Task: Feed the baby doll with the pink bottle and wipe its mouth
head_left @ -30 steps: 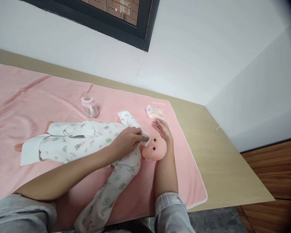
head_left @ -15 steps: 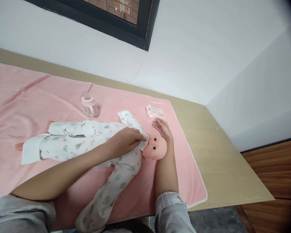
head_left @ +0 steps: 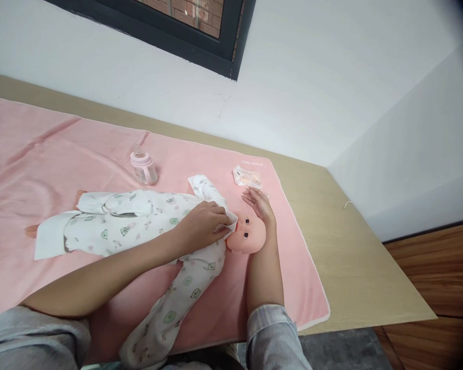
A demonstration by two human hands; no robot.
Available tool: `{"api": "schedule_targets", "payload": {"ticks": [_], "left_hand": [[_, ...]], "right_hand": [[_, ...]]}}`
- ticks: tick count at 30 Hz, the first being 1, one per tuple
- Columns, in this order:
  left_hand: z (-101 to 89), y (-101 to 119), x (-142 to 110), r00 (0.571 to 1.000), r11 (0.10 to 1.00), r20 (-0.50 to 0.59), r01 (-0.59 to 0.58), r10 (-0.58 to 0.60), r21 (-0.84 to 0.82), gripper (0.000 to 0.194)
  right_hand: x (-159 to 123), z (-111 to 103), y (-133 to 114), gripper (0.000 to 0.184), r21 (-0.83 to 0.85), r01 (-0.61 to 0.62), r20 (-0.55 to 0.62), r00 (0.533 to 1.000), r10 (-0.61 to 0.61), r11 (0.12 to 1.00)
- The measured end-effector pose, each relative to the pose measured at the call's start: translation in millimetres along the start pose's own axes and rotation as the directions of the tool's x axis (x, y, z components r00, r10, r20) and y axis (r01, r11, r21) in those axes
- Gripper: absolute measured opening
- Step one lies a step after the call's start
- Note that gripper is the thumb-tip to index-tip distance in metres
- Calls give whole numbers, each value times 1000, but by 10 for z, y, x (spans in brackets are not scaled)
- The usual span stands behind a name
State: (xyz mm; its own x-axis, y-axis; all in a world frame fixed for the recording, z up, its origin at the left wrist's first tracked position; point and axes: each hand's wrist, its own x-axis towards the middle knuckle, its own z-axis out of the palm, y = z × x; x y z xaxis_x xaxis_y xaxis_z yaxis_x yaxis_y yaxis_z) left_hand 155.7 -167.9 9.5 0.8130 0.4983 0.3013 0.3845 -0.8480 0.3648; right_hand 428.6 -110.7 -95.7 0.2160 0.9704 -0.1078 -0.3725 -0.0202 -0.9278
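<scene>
A bald baby doll point(head_left: 250, 239) lies on its back, head to the right, in a white printed baby outfit point(head_left: 139, 226). My left hand point(head_left: 206, 223) reaches across its chest and pinches a piece of white cloth point(head_left: 232, 224) against its mouth and chin. I cannot tell whether this cloth is the outfit's collar or a separate piece. My right hand point(head_left: 257, 203) rests open beyond the doll's head, fingers stretched out, with the forearm along the crown. One long sleeve point(head_left: 177, 293) of the outfit trails toward my lap, and the other points away from me.
A pink blanket point(head_left: 54, 149) covers much of the wooden table point(head_left: 355, 272). Behind the doll stands a baby bottle point(head_left: 143, 167) with a pink collar. A small clear packet point(head_left: 247, 177) lies past my right fingertips. Wall and window point(head_left: 200, 31) bound the far side.
The white cloth at the doll's mouth has shifted slightly, and my left fingers have moved a little with it. My right hand stays in place.
</scene>
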Motion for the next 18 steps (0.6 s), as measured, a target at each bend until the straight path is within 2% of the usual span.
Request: {"api": "schedule_targets", "payload": {"ticks": [5,9,18], "left_hand": [[-8,-10,5,1000,1000,-20,25,-25,-4,5],[11,-24,-4,998,999,-54,35,-36,-21,12],[64,-32,-20,990,1000,-139,26,-24,11,5]], "right_hand": [[-6,0,0,23,-4,0,-3,1000,0,1000],[-7,-6,4,24,-3,0,0,1000,0,1000],[-7,-3,3,21,-10,0,5,1000,0,1000]]}}
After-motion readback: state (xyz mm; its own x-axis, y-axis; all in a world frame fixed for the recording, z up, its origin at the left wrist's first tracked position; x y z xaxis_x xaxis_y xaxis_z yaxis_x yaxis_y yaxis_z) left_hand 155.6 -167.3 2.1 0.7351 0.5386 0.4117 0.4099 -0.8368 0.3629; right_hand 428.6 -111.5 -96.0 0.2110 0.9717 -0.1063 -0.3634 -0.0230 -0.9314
